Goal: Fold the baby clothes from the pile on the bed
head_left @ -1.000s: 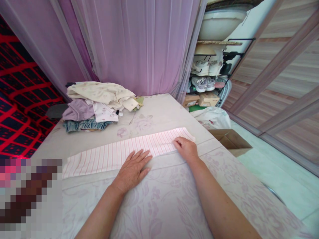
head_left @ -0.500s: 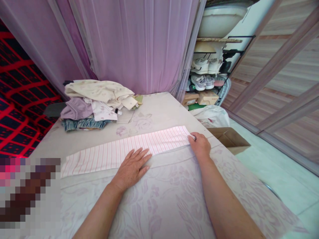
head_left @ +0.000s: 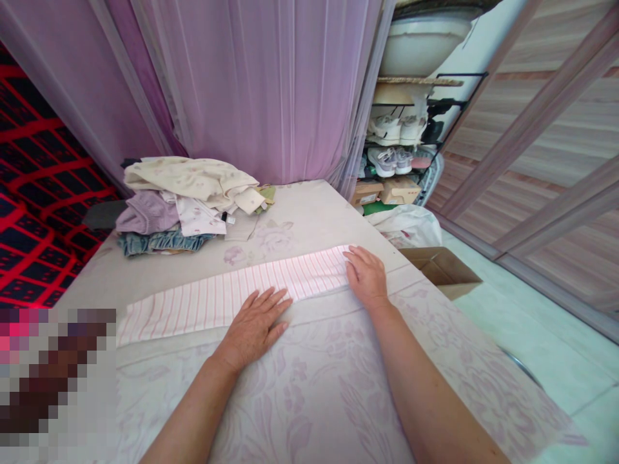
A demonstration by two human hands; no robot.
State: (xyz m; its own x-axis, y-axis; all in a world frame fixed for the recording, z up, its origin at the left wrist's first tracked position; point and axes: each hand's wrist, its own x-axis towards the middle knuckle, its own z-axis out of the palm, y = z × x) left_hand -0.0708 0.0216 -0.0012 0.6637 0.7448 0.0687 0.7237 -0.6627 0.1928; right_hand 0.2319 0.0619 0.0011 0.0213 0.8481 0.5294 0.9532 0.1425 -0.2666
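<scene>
A long, narrow strip of folded pink-and-white striped cloth [head_left: 193, 301] lies slantwise across the floral bed cover [head_left: 319, 361]. My left hand [head_left: 256, 325] rests flat with fingers spread, its fingertips on the near edge of the cloth around the middle. At the strip's right end is my right hand [head_left: 368, 276], its fingers stretched over the end and touching it. Both palms face down. The right end of the cloth is partly covered by the fingers.
Behind the strip, a pile of clothes [head_left: 188, 183] sits at the back left. Purple curtains [head_left: 251, 90] hang beyond. To the right are a shoe rack [head_left: 435, 145], a white plastic bag [head_left: 411, 225] and an open cardboard box [head_left: 447, 274] on the floor.
My right hand has let go of the cloth's right edge and shifted left, its fingers now laid over the end. My left hand stays in place on the cloth.
</scene>
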